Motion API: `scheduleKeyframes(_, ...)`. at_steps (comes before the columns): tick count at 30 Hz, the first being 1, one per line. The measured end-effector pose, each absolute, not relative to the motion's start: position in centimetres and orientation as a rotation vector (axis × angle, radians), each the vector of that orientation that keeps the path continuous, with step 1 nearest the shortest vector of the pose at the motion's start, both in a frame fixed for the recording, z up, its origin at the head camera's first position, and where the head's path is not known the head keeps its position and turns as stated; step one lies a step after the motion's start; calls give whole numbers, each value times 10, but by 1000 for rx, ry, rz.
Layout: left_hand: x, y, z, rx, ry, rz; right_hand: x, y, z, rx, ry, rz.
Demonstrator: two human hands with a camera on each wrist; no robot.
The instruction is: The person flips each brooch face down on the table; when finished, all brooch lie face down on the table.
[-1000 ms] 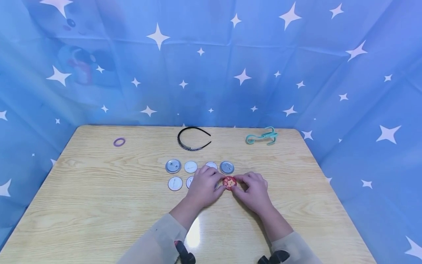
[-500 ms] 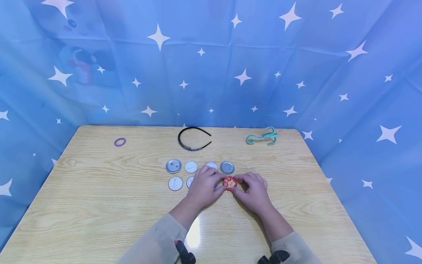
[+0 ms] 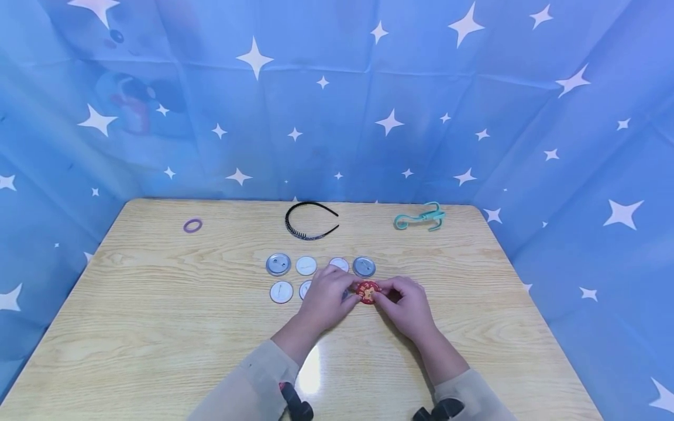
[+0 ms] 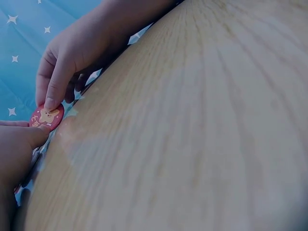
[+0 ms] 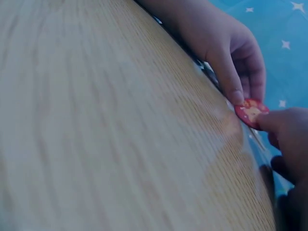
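A round red pin badge (image 3: 367,292) with a yellow star-shaped figure sits between my two hands, just above the table. My left hand (image 3: 327,297) pinches its left edge between thumb and fingers. From the other side my right hand (image 3: 405,304) holds its right edge, the thumb lying over the printed face. Both wrist views show the badge (image 4: 47,117) tilted, with fingertips of each hand on its rim. Behind and left of my hands, several badges lie pin side up in two rows, among them a silver-backed badge (image 3: 364,267) and a white-backed badge (image 3: 281,292). My left hand partly covers some of them.
Along the back of the wooden table (image 3: 158,327) lie a purple ring (image 3: 192,225), a black toothed headband (image 3: 310,221) and a teal hooked clip (image 3: 421,217). A blue star-patterned curtain (image 3: 337,105) hangs behind and at both sides.
The red badge has turned a little between my fingers. My right thumb has shifted further over its face, while the left hand keeps nearly the same place.
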State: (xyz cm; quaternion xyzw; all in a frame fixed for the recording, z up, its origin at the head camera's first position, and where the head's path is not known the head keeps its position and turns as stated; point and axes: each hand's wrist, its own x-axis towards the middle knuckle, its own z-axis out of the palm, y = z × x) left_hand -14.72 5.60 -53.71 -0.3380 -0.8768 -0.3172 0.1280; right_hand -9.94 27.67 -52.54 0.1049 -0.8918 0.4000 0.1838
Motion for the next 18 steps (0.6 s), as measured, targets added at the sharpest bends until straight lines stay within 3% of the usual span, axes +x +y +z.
scheduleKeyframes(18, -148, 57, -538, -1000, -2461, -985, -100, 275, -527, 258, -2488, 1147)
